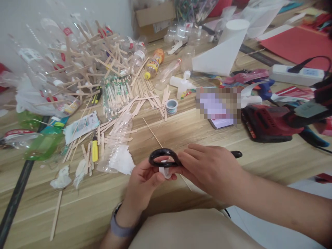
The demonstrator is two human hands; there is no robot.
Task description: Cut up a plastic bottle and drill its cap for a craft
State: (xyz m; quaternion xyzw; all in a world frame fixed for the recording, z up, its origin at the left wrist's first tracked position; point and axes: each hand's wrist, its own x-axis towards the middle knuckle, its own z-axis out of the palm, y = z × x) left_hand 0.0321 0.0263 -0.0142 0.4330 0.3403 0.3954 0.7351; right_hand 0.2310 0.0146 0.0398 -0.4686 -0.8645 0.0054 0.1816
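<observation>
Near the table's front edge, my left hand pinches a small white piece between thumb and fingers. My right hand is closed round a black-handled tool, probably scissors. One looped handle shows above the white piece, and another black end sticks out to the right behind my knuckles. The tool's blades are hidden. Both hands are close together, with the loop over my left fingertips. A thin stick lies on the table just beyond them.
Bottles and wooden sticks are heaped at the back left. A clear ribbed bottle and a yellow-handled tool lie left. On the right are a phone, a red-black power tool and a power strip.
</observation>
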